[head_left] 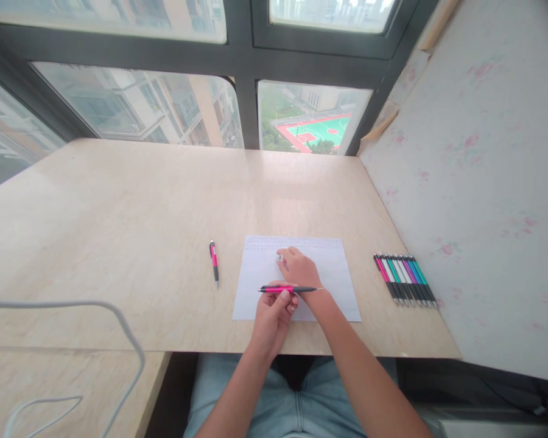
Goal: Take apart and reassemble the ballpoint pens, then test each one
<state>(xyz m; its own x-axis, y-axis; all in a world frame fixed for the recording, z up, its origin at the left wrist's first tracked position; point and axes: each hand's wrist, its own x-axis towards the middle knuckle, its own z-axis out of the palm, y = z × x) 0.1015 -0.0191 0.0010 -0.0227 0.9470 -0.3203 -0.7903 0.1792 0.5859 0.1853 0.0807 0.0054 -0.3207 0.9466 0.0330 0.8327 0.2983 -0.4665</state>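
My left hand (273, 313) is closed around a pink and black pen (283, 289), held level with its black grip pointing right. A thin refill sticks out of the pen's right end, with no cone around it. Beyond it, my right hand (299, 266) is over the paper, its wrist close behind the pen. Between its thumb and fingers is a small silver piece (280, 258), which looks like a pen tip. Under both hands lies a white sheet of paper (251, 292) with lines of writing along its top.
To the left, a second pink pen (214, 263) lies on the beige table (119, 243). Several colored pens (404, 280) lie in a row at the right, near the flowered wall (484, 213). A grey cable (123, 322) loops across the lower left. Windows stand behind the table.
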